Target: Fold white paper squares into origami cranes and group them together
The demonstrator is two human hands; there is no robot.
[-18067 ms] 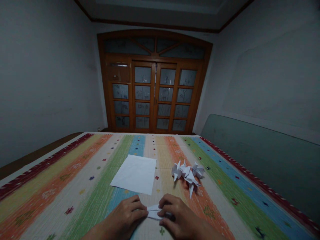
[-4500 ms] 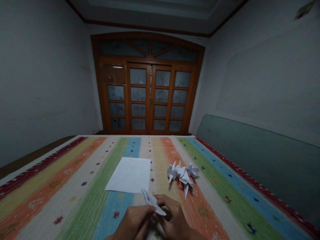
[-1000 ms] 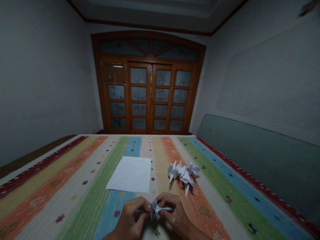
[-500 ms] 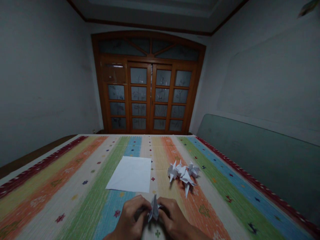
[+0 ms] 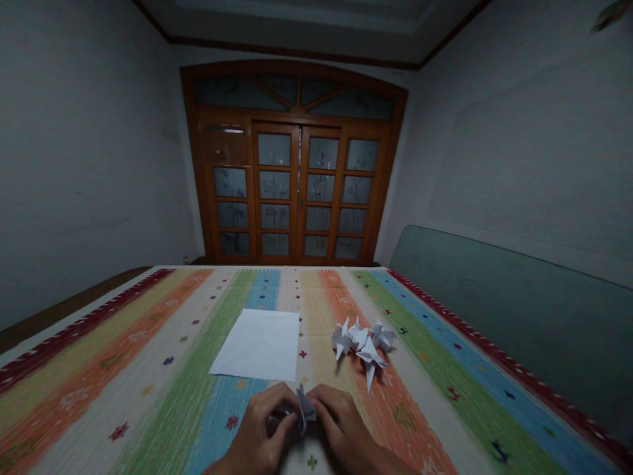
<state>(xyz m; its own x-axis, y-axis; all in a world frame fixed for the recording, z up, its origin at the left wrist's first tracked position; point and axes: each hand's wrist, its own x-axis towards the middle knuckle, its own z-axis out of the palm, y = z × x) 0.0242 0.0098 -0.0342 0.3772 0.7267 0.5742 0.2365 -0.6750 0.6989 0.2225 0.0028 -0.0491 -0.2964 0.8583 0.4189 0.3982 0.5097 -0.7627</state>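
While your two hands stay pinched together, the folded white paper piece (image 5: 306,410) stands nearly upright between them, narrow and pointed, its creased flaps shaded grey and its lower part hidden from this view. Your left hand (image 5: 262,422) and right hand (image 5: 341,422) are both closed around it, with the fingers (image 5: 316,396) curled in from either side, gripping the paper, though you can't tell exactly where each fingertip lands. The piece sits just in front of the near edge of the square sheet of white paper (image 5: 260,344), the landmark here, held low over the striped woven cover (image 5: 99,313); whether it touches the cover can't be told. The main risk seems to be uneven pressure: a slackened pinch could let the thin layers slip or spring apart, while too much squeeze could crease them in the wrong place. The dim light may also make the edges harder to line up. Beyond the sheet's right edge lies a small heap of origami cranes (image 5: 362,346), light enough that a wide swing of your right hand could scatter them.
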